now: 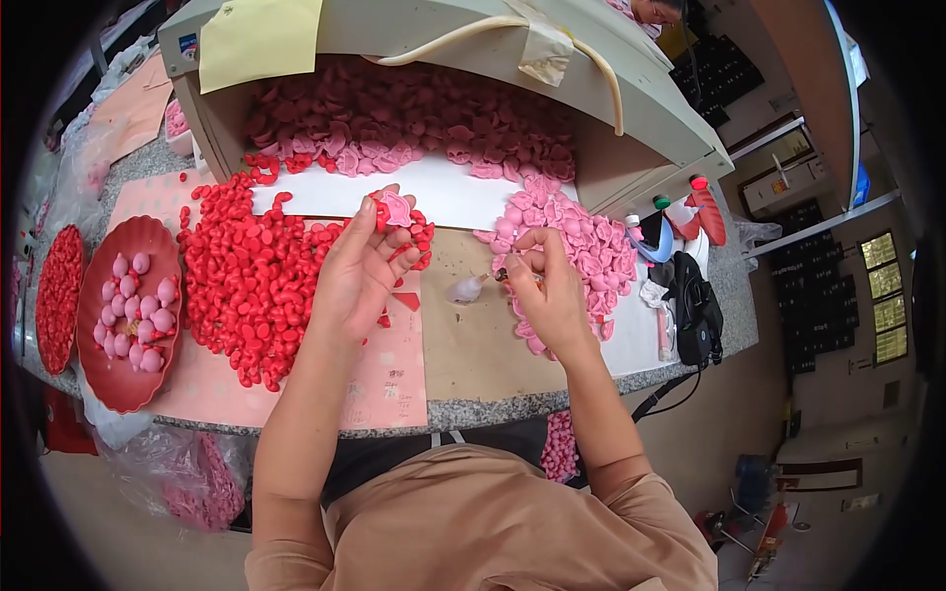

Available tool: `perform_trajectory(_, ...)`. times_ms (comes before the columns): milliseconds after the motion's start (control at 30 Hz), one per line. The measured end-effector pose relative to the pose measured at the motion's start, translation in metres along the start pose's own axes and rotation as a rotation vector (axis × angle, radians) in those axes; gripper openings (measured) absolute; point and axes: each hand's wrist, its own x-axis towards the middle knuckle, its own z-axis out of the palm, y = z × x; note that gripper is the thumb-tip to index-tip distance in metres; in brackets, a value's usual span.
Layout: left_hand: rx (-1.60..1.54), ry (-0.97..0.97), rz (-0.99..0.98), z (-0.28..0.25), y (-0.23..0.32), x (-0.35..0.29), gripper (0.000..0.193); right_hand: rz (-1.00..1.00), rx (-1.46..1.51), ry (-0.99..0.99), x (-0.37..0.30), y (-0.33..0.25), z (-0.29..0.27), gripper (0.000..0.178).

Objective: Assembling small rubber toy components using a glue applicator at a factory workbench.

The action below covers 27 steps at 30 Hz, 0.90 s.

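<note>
My left hand (357,268) is raised over the red pieces, palm up, its fingertips closed on a small pink petal-shaped piece (396,209) with a bit of red against it. To the right, my right hand (548,295) hovers by the pink pile with thumb and finger pinched together. Something small and dark shows at that pinch, too small to name. Just left of it is a small whitish bottle (464,290) with a narrow tip; I cannot tell whether the fingers touch it. Beneath is brown paper (473,355).
Loose red pieces (246,286) heap on the left, pink cupped pieces (591,241) on the right. A red scalloped dish (133,389) holds several round pink pieces. Behind stands a grey open-fronted housing (434,44) filled with pink pieces. A black pouch (696,310) lies at the right edge.
</note>
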Motion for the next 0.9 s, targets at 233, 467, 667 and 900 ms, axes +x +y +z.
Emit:
perform_trajectory(233,-0.002,0.005,0.002,0.001,-0.003,0.000,0.044,0.019,0.047,0.002,-0.002,0.003,-0.002,0.022)
perform_trajectory(467,0.007,0.015,0.019,0.001,-0.001,-0.002,0.046,-0.003,0.056,0.001,-0.001,0.002,-0.004,0.022)
perform_trajectory(667,0.004,-0.008,0.019,-0.003,-0.003,0.003,0.046,0.009,0.050,0.006,0.000,0.004,-0.003,0.022)
perform_trajectory(900,0.000,-0.022,0.018,-0.004,0.000,0.009,0.043,-0.054,0.055,0.004,0.008,0.017,0.001,0.021)
